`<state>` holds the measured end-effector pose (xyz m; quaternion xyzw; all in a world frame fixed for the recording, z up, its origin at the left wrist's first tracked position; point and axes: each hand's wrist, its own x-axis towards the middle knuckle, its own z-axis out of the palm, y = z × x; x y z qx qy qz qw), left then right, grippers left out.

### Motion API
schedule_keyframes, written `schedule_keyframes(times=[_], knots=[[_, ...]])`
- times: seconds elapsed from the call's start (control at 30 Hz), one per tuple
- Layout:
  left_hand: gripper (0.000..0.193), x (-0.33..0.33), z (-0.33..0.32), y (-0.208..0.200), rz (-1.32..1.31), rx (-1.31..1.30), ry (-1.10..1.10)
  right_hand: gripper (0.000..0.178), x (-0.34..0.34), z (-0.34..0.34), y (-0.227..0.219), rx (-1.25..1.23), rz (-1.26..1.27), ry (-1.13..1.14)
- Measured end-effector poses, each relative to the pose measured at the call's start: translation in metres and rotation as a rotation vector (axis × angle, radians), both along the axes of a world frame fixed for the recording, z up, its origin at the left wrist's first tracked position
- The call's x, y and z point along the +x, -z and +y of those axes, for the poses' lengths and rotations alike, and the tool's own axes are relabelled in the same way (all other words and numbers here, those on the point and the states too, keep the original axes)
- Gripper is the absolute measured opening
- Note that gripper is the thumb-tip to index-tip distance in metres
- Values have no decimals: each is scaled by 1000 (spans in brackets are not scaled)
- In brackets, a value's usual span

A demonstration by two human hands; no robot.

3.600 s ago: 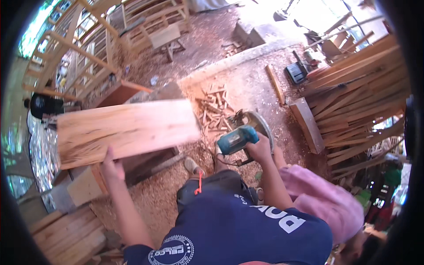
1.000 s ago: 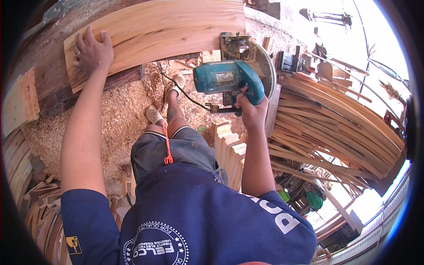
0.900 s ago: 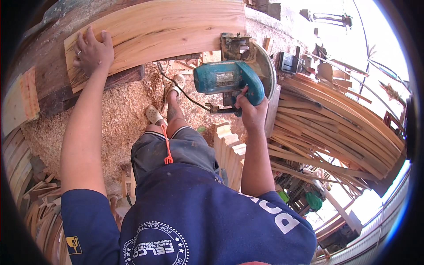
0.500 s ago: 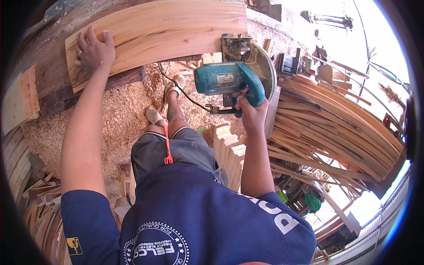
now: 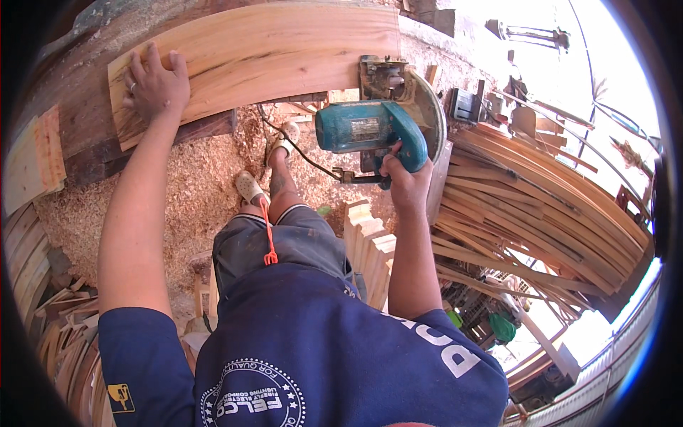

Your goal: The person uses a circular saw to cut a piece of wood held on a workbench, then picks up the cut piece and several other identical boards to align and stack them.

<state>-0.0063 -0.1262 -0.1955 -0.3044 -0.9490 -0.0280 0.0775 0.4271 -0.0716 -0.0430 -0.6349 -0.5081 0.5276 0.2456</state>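
A wide, pale wooden board [image 5: 270,57] with dark grain streaks lies across the workbench [image 5: 78,92]. Flat on its left end rests my left hand [image 5: 158,87], fingers spread, a ring on one finger. My right hand [image 5: 409,178] is wrapped round the rear handle of a teal circular saw [image 5: 356,128]. The saw's base sits at the board's near right corner, and its dusty round guard is on the right side. A dark power cord [image 5: 302,151] runs from the saw toward the bench. The blade itself is hidden from me.
Wood shavings [image 5: 142,220] cover the floor around my feet. A large stack of long wooden strips [image 5: 526,206] is at the right. Cut wooden pieces [image 5: 370,242] stand close by my right forearm. More offcuts [image 5: 78,334] are piled at the lower left.
The board, saw and both hands appear shifted very slightly right and down in the picture, along with the surroundings. Both hands keep the same hold.
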Motion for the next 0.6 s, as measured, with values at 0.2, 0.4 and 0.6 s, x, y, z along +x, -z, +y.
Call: schedule_keyframes(times=[0.2, 0.4, 0.6], knots=[[62, -1, 0, -1, -9, -5, 9, 13, -2, 5, 1, 9, 13, -9], [61, -1, -1, 0, 5, -11, 11, 11, -6, 11, 2, 7, 27, -9], [61, -2, -1, 2, 7, -20, 4, 12, -6, 16, 7, 8, 38, -9]])
